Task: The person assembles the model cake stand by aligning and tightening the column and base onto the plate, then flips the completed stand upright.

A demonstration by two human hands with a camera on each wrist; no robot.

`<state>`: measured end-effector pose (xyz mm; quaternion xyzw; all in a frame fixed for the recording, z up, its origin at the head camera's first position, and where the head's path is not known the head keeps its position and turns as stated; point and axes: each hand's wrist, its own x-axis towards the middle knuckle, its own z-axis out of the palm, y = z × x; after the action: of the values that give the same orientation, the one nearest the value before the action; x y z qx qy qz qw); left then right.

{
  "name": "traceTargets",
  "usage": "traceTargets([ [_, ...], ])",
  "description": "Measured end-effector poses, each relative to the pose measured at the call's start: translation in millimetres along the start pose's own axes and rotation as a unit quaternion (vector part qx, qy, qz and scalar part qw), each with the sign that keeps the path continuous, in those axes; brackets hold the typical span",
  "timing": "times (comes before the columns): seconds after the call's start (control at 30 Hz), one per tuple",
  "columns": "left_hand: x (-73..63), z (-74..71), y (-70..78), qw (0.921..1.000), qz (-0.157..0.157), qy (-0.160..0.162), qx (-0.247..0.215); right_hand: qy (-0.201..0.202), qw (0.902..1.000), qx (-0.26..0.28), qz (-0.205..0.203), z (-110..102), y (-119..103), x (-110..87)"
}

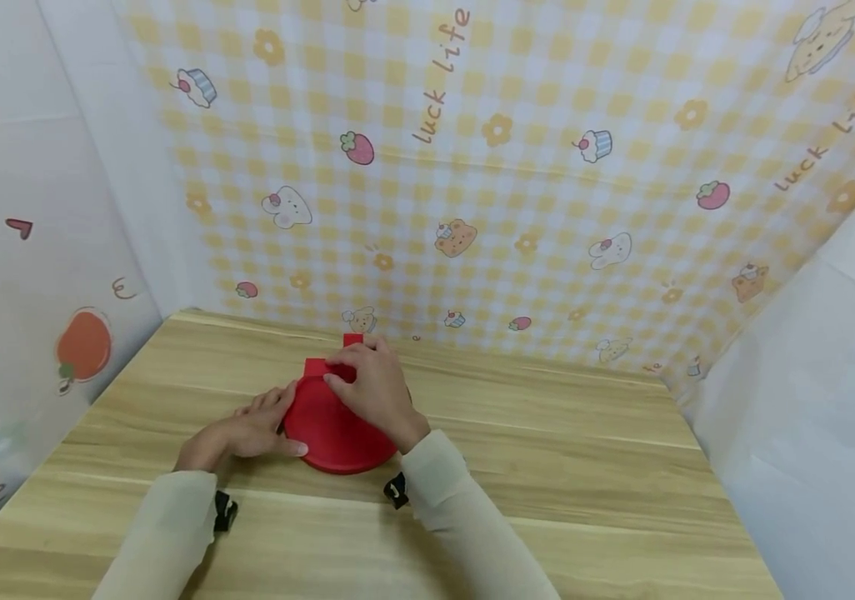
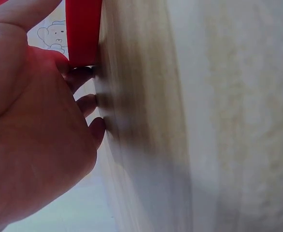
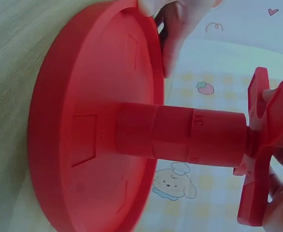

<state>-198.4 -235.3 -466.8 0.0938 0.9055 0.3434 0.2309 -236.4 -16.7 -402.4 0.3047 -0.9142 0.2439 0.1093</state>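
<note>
Red base (image 1: 341,437) was seated on the wooden surface (image 1: 585,450), just right of left hand (image 1: 247,429) and below right hand (image 1: 378,387). Its rim was pinched by left hand: thumb laid over the edge, fingers run loosely along the outer side, fingertips close to the surface. Rectangular outlines were formed in the base floor.

Red post (image 3: 180,130) was stood upright on the base, under right hand; "34" was marked on its side. Red top (image 3: 254,193), multi-armed, was carried at the post's upper end on a narrower neck. Top was gripped by right hand, fingers curled about its arms; exact thumb contact can't be told.

Both wrists were covered by cream sleeves (image 1: 161,533), with a black clip (image 1: 225,511) seen beside each. Checked backdrop (image 1: 532,192), printed with cartoons, was hung beyond the hands; white sheet (image 1: 840,375) was hung well to their right.
</note>
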Motion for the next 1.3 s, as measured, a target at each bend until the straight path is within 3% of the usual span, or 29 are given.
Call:
traceTargets([
  [0.2, -4.4, -3.1, 3.2, 1.0000, 0.000, 0.001, 0.004, -0.007, 1.0000, 0.005, -0.002, -3.5, -4.8, 0.9],
  [0.43, -2.0, -2.9, 0.6, 1.0000, 0.000, 0.002, 0.006, 0.007, 0.9939, 0.106, 0.030, -16.3, 15.7, -4.4],
  [0.63, 4.5, 0.6, -9.5, 0.9998, -0.009, 0.019, 0.001, -0.046, 0.9861, 0.145, 0.067, -33.0, 39.8, -12.3],
  [0.83, 0.7, -1.9, -2.5, 0.9999, -0.004, 0.008, 0.009, -0.083, 0.9778, 0.180, 0.069, -43.5, 51.9, -19.6],
  [1.03, 1.8, -1.7, -1.2, 0.9999, -0.012, 0.002, 0.010, -0.105, 0.9740, 0.191, 0.061, -44.9, 53.9, -22.9],
  [1.3, 3.9, -1.9, -2.4, 0.9999, -0.013, 0.002, 0.011, -0.117, 0.9760, 0.176, 0.052, -44.2, 50.6, -27.7],
])
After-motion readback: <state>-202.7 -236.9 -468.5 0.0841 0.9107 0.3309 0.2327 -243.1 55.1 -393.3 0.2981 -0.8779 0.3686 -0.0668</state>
